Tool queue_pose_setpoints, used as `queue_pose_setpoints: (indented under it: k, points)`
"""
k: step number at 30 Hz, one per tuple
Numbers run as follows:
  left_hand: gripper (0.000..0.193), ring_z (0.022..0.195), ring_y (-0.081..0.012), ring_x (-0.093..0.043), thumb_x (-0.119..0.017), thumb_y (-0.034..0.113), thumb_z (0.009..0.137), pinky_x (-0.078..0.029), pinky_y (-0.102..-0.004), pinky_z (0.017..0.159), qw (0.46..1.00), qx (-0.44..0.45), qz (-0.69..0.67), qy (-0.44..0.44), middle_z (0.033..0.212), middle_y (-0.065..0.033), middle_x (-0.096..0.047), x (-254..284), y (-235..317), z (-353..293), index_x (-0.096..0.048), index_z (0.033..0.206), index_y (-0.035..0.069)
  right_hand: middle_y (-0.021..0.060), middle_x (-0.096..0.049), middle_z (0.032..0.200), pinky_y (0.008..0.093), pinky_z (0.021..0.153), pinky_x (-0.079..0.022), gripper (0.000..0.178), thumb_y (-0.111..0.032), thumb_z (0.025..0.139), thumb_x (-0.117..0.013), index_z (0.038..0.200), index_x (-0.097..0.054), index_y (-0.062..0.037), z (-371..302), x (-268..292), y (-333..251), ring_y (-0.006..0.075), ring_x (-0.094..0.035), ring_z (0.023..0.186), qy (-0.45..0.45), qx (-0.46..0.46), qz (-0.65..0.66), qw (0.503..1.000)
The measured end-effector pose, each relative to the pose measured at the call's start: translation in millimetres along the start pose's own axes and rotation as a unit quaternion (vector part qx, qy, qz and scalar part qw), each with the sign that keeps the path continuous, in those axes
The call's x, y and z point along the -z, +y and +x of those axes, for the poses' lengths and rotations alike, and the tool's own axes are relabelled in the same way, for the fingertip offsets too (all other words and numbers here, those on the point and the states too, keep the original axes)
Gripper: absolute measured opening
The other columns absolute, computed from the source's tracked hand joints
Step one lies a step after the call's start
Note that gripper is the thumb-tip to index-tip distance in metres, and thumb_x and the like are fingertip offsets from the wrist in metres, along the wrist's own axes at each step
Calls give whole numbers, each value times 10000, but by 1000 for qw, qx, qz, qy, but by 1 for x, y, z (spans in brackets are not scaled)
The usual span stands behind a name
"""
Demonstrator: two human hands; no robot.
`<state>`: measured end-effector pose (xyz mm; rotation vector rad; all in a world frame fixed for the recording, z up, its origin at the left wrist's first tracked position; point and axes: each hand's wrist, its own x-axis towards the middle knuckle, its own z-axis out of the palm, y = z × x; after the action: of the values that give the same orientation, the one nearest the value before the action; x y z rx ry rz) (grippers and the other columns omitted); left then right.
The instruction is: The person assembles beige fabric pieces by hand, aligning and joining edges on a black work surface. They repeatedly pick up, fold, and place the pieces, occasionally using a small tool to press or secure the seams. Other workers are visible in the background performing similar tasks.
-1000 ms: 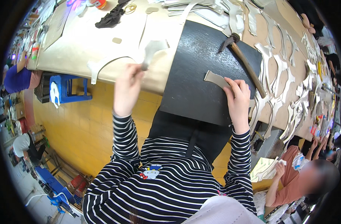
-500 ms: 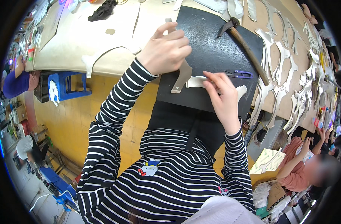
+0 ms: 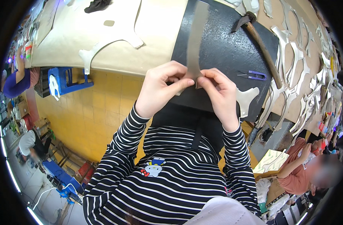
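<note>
A long grey-beige cut piece (image 3: 196,41), which looks like leather or a similar sheet material, stretches over the black board (image 3: 226,37). Its near end is pinched between thumb and fingers of my left hand (image 3: 160,88) on one side and my right hand (image 3: 218,90) on the other. The two thumbs almost meet there, and the fingers hide part of that end. Beside my right wrist a forked off-white piece (image 3: 247,98) rests on the board. Thread snips (image 3: 253,75) with purple handles lie to the right of my right hand.
A hammer (image 3: 263,48) with a wooden handle lies along the board's right side. Several off-white cut pieces (image 3: 289,88) cover the table at right. Another curved piece (image 3: 89,55) hangs over the left table's edge. A blue stool (image 3: 66,80) stands left; a person (image 3: 297,168) sits at right.
My left hand has come down and toward me to the grey-beige piece's near end. My right hand has closed on that end too. The piece now lies straighter, pointing away from me.
</note>
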<state>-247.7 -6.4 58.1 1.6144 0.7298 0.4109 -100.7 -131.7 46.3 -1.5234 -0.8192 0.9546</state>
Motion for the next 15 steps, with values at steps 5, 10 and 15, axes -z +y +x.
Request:
queue_pose_setpoints:
  k: [5,10,15]
  points:
    - [225,862,-91,-631,-710,40,883,-500,-213,758,993,92,-69,-26,940,-64,-688,3,-10,-6,-637,1078,-45,76,-641,912,255,734,-488,164,46,840,-673,996,-709,10,-18,13,-2,149,-620,821,50,72,-252,964]
    - [253,818,-83,-639,-739,63,862,-503,-202,722,992,105,-8,-69,917,-64,-695,-4,-10,-9,-635,1073,-30,66,-597,930,284,725,-481,265,63,755,-716,990,-747,-56,-30,11,10,198,-569,826,48,122,-351,927]
    - [249,752,-71,-644,-759,61,840,-485,-163,621,994,71,71,-45,892,-72,-711,-10,-8,-8,-646,1043,-31,78,-598,1064,349,832,-472,372,65,743,-661,1072,-737,-91,-43,2,12,248,-566,973,54,129,-433,890]
